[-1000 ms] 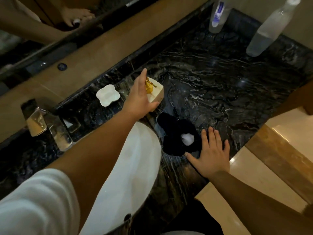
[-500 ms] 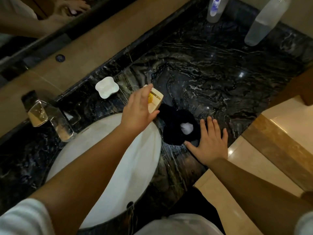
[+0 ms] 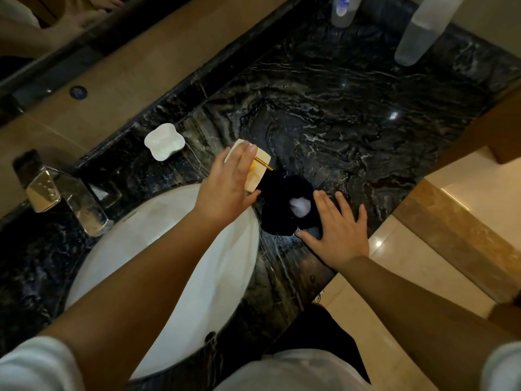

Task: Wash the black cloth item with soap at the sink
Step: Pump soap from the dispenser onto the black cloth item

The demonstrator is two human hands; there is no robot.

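Observation:
The black cloth item (image 3: 282, 204) lies bunched on the dark marble counter just right of the white sink basin (image 3: 158, 266), with a white blob of soap foam (image 3: 300, 206) on top. My left hand (image 3: 228, 187) rests on the cream soap dispenser (image 3: 255, 172), fingers over its gold pump, whose nozzle points at the cloth. My right hand (image 3: 337, 231) lies flat, fingers spread, on the counter at the cloth's right edge, touching it.
A chrome faucet (image 3: 64, 196) stands left of the basin. A white lobed soap dish (image 3: 164, 141) sits behind the dispenser. Two frosted bottles (image 3: 417, 32) stand at the far right back. The counter edge (image 3: 375, 230) drops to a tan floor at right. A mirror runs along the back.
My left hand has drawn the dispenser closer to the cloth and settled over its pump. My right hand has stayed flat beside the cloth.

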